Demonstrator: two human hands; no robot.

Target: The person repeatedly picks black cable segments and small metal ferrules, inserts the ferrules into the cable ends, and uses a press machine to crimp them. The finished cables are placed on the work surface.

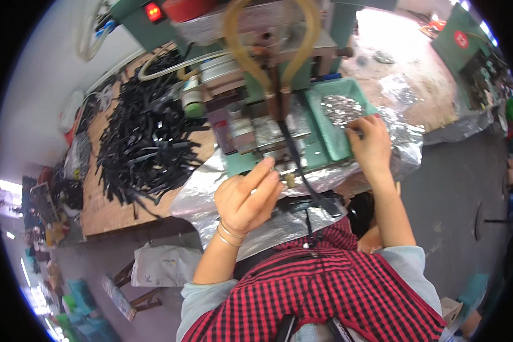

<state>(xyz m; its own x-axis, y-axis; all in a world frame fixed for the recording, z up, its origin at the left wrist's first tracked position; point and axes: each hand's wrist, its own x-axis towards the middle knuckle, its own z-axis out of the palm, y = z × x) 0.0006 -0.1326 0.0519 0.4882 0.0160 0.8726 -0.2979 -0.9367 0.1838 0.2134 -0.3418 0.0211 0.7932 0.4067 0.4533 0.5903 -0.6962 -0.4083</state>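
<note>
My left hand [248,199] is at the front of the machine's metal fixture [271,131], fingers bent and drawn together at its near edge. Whatever they pinch is too small to make out. My right hand [372,142] reaches over the right rim of a green tray [332,137], fingertips curled together beside a heap of small shiny metal pieces [342,109]. Any piece between those fingertips is hidden. Two copper-coloured rods [276,100] come down over the fixture. A long black strip [299,162] slants from below them toward my lap.
A large pile of black strips [148,131] covers the bench to the left. A green-capped bottle [192,102] stands beside the machine. Yellowish hoses [310,34] loop above the fixture. Crinkled foil [202,185] lines the bench's front edge. A white bag [165,265] lies below left.
</note>
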